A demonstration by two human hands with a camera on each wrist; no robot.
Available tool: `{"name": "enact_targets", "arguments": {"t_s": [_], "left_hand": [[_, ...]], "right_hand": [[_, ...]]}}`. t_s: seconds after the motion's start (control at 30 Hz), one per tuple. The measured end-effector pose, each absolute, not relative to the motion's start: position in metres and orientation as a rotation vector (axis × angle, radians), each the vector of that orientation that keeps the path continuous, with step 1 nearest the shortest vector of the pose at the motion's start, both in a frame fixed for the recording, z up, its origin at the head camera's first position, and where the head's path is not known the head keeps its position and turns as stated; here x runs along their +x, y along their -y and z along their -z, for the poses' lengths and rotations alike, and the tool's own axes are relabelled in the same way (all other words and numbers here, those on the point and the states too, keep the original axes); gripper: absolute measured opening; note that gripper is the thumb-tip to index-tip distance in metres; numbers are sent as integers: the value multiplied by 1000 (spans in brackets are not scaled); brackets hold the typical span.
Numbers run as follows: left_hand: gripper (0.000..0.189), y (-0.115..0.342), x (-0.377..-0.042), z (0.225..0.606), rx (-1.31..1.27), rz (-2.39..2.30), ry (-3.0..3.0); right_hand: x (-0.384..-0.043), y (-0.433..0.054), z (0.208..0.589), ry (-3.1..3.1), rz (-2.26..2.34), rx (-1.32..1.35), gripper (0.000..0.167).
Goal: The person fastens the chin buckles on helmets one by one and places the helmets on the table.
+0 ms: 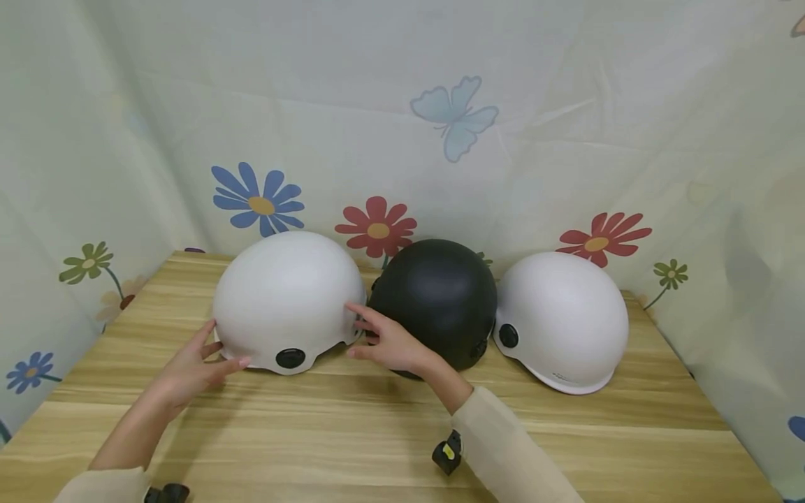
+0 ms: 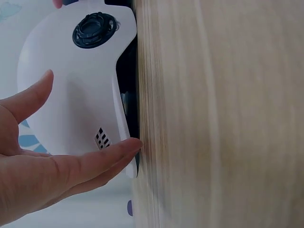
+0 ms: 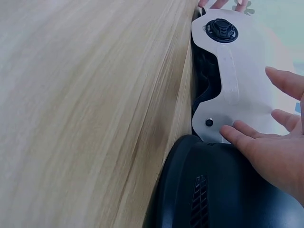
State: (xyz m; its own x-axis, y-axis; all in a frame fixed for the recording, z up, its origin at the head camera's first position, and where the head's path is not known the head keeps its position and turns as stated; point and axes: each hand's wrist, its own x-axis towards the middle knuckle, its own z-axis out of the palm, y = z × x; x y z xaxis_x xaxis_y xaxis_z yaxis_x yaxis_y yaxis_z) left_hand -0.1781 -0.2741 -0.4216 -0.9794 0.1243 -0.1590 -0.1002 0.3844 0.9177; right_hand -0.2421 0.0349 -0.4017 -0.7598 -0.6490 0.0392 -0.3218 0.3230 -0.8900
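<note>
At the left of the table stands a white helmet with a black round vent low on its near side. My left hand is at its left end, fingers extended along the lower rim and thumb spread over the shell. A small grid vent shows beside those fingers in the left wrist view. At the helmet's other end is my right hand, fingers spread and nearly straight, fingertips right by the shell. Under that hand sits a black helmet, partly hidden by it, close against the white one.
A second white helmet stands to the right of the black one. All three are in a row on a wood-grain table. Behind and beside the table hangs a pale curtain printed with flowers and a butterfly.
</note>
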Motion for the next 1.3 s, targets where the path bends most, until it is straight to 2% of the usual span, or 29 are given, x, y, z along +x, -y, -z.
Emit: {"name": "enact_targets", "arguments": {"t_s": [0.4, 0.7, 1.3], "left_hand": [[105, 271, -181, 418, 13, -1587, -2467], [100, 268, -176, 413, 26, -1536, -2526], [99, 266, -166, 421, 115, -1534, -2540]], "right_hand": [[-243, -33, 405, -2282, 1390, -884, 73], [-240, -43, 401, -2223, 1382, -859, 71], [-229, -124, 378, -2027, 1346, -998, 61]]}}
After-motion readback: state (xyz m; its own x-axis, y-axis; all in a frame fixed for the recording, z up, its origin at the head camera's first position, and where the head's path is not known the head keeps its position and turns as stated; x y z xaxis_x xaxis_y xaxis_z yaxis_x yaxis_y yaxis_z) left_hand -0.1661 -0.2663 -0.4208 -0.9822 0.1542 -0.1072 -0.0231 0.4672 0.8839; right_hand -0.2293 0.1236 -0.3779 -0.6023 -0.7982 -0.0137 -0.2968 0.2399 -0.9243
